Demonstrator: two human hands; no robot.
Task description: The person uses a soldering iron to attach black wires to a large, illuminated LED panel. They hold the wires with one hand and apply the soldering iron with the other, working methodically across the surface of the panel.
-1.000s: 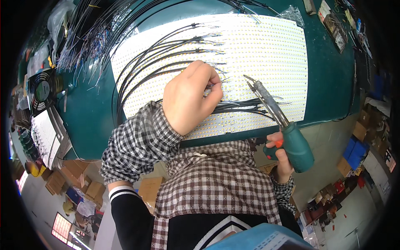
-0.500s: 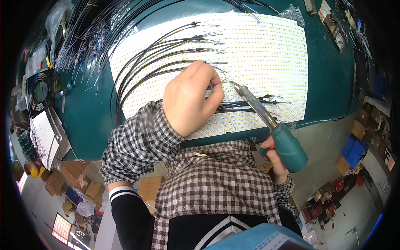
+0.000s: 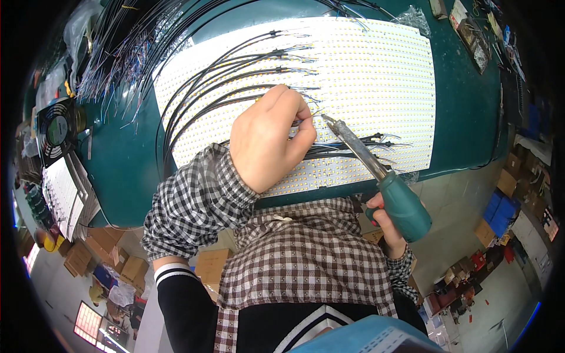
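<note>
A white LED board (image 3: 376,65), dotted with rows of small yellow chips, lies under my hands. My left hand (image 3: 265,138) rests over its middle, thumb and forefinger pinched on the thin wire end of a black cable; the fingers hide most of it. In my right hand (image 3: 389,228) is a soldering iron (image 3: 405,206) with a green handle, pointing up and left. Its tip is close to the wire end by my left fingertips; whether it touches cannot be made out. Black cables (image 3: 220,73) with bared coloured wires lie across the board, and more cables (image 3: 347,148) lie below my left hand.
A thick bundle of cables (image 3: 126,65) covers the green table's (image 3: 126,170) far left. A small black fan (image 3: 57,129) and a stack of papers (image 3: 67,191) are at the left edge. At the far right sits a dirty metal tray (image 3: 471,38). Cardboard boxes stand on the floor.
The soldering iron has shifted slightly to the left, its tip nearer my left fingertips. My left hand has stayed in place.
</note>
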